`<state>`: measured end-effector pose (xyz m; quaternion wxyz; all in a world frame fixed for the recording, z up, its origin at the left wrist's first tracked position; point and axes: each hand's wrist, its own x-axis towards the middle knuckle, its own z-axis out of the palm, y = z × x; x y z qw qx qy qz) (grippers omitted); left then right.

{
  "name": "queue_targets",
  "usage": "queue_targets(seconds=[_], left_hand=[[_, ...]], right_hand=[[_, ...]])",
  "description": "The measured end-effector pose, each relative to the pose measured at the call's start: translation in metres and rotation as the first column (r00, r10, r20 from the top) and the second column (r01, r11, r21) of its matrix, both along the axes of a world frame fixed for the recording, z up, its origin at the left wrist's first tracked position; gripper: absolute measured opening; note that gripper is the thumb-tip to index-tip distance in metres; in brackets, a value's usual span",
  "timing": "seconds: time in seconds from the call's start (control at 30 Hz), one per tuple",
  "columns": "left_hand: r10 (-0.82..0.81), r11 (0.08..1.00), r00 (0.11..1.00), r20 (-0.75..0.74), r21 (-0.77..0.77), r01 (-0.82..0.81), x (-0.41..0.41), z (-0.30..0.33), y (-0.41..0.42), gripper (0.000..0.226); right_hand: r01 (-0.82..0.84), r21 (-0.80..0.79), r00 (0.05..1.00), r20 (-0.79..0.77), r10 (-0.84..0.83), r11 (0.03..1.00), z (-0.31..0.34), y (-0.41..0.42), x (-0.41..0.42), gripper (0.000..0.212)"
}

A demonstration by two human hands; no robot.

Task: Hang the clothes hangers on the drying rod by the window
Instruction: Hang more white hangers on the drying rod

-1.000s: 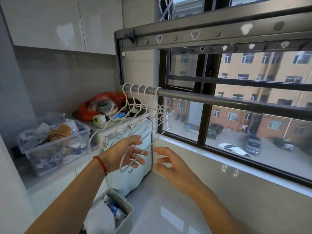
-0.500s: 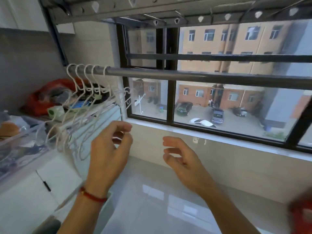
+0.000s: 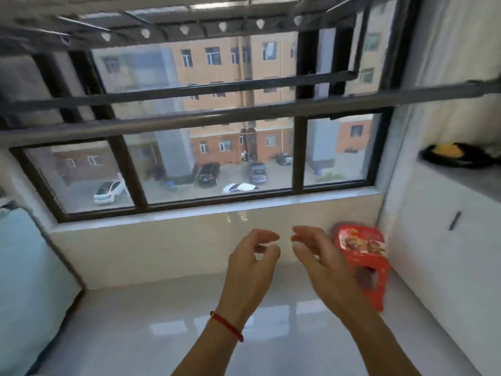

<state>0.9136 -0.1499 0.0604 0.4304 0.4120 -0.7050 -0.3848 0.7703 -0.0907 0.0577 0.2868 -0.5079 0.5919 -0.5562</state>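
Note:
The grey drying rod (image 3: 206, 118) runs across the window from left to right, bare along the stretch in view. No hangers show in this frame. My left hand (image 3: 252, 264), with a red string on its wrist, hovers low in front of the tiled wall under the sill, fingers loosely curled and holding nothing. My right hand (image 3: 320, 256) is close beside it, fingers apart and empty. Both hands are well below the rod.
A dark rack with white notches (image 3: 222, 25) hangs overhead. A red plastic stool (image 3: 363, 256) stands by the wall at right, beside white cabinets (image 3: 447, 240) with a dark dish (image 3: 455, 156) on top. A pale blue appliance (image 3: 24, 280) fills the left edge.
My view has swung right, so the white hangers on the rod's left end have left the frame. My left hand let go of them, and both hands came together, empty.

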Motion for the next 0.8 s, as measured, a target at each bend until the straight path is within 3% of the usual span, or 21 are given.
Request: queue_targets(seconds=[0.17,0.3,0.47,0.8], left_hand=[[-0.227,0.974,0.974,0.003,-0.004,0.227,-0.145,0.001,0.031,0.012],[-0.406,0.911,0.913,-0.046,0.063,0.409,-0.252,-0.003,0.056,0.013],[-0.601,0.795,0.799,-0.012,0.099,0.599,-0.385,-0.023,0.085,0.020],[-0.773,0.635,0.625,0.112,0.126,0.763,-0.631,-0.028,0.084,0.021]], right_hand=[[0.322,0.022,0.941,0.100,-0.323,0.947,-0.010,0.056,-0.135,0.020],[0.487,0.024,0.865,0.123,-0.486,0.873,-0.022,0.106,-0.218,0.023],[0.699,0.032,0.706,0.125,-0.697,0.714,-0.038,0.160,-0.327,0.026],[0.899,0.126,0.419,0.028,-0.908,0.419,-0.063,0.175,-0.541,0.020]])
